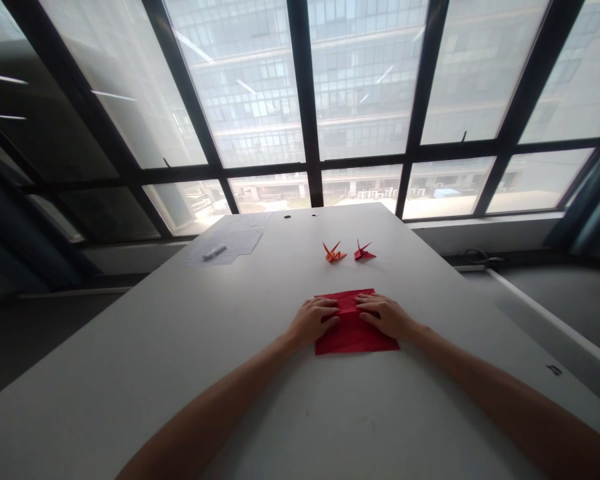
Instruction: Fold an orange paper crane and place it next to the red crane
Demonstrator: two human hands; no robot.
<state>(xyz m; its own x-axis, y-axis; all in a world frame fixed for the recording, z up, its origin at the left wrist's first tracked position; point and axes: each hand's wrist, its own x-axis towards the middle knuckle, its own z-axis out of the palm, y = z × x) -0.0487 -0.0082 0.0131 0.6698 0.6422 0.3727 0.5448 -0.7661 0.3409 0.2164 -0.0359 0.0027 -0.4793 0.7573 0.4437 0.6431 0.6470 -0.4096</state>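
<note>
A red sheet of paper [353, 333], partly folded, lies flat on the white table [180, 373] in front of me. My left hand [314, 319] rests on its left part with fingers stretched out and pressing down on the fold. My right hand [384, 313] lies on its right part, fingers also flat and pointing inward toward the left hand. Neither hand grips anything. Beyond the sheet stand two small folded paper cranes, an orange crane [333, 253] and a red crane [364, 251].
At the table's far left lie white papers [230, 243] with a white marker [214, 252] on them. Large windows [360, 87] with dark frames run behind the table. A grey ledge and floor lie to the right of the table edge.
</note>
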